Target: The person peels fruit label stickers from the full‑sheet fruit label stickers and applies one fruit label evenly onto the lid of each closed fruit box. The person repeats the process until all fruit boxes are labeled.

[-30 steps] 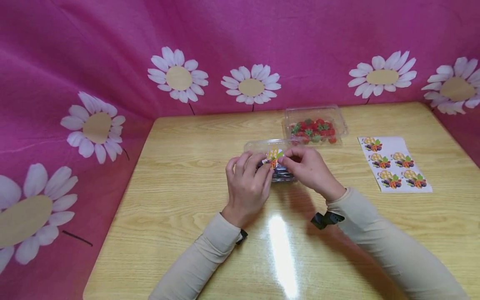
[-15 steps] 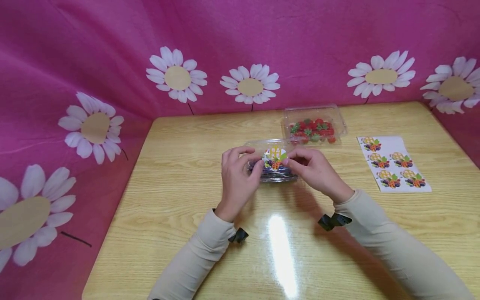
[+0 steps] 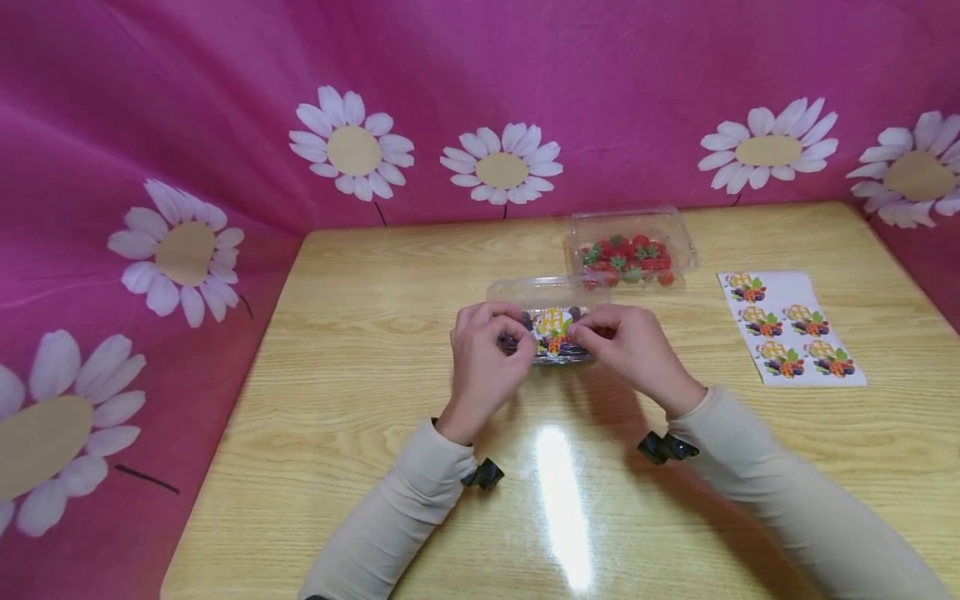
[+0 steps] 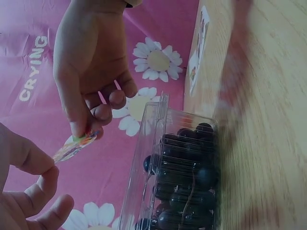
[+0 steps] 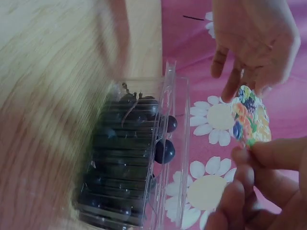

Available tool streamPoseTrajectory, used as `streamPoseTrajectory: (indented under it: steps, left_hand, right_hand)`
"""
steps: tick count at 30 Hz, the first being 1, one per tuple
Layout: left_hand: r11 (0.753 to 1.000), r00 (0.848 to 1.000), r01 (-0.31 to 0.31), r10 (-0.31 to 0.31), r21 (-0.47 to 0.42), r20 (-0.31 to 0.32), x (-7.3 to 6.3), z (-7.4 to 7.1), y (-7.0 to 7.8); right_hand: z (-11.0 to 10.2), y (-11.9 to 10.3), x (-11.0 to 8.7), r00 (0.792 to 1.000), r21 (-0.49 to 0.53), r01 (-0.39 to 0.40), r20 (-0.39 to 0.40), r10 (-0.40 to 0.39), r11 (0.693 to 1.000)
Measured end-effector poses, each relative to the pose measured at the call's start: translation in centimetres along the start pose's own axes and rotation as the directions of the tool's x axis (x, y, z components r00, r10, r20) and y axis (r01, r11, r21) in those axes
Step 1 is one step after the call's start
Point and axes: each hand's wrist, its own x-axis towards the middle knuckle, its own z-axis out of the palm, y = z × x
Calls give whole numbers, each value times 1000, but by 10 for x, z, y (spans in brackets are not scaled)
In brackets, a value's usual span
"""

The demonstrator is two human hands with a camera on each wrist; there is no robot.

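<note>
A round fruit-print sticker is stretched between both hands above a clear plastic box of dark grapes. My left hand pinches the sticker's left edge between thumb and index finger. On the opposite edge, the thumb and index finger of my right hand pinch it too. Both wrist views show the sticker held apart from the box, over its top side. Some grapes rise above the box's rim, and its clear lid stands raised at the back.
Behind the grapes, a second clear box holds strawberries. To the right lies a white sheet with several matching stickers. A pink flowered cloth borders the wooden table at the back and sides.
My left hand has gone from fingers over the sticker, through a spread thumb and finger, to pinching its left edge. The sticker has come slightly lower, with the right hand still holding it.
</note>
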Motion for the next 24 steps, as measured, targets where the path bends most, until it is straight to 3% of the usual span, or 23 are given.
streamPoseTrajectory:
  steps: [6,12,18,24]
  left_hand:
    - [1000,1000,5,-5,14,11,0,2,3]
    - [999,999,16,-18,39,28,12,4,-1]
    - [999,997,41,-42,29,57,20,0,2]
    - [1000,997,25,-25,4,77,18,-3,4]
  right_hand:
    - [4,1,1,983,-125,109,-136,-126,986]
    - [3,-1,8,971,-172,98,-201,-133,980]
    - [-3,-5,16,992,-80,1,-128,-11,997]
    - [-5,-4,14,996,-14,-78,-32,78,997]
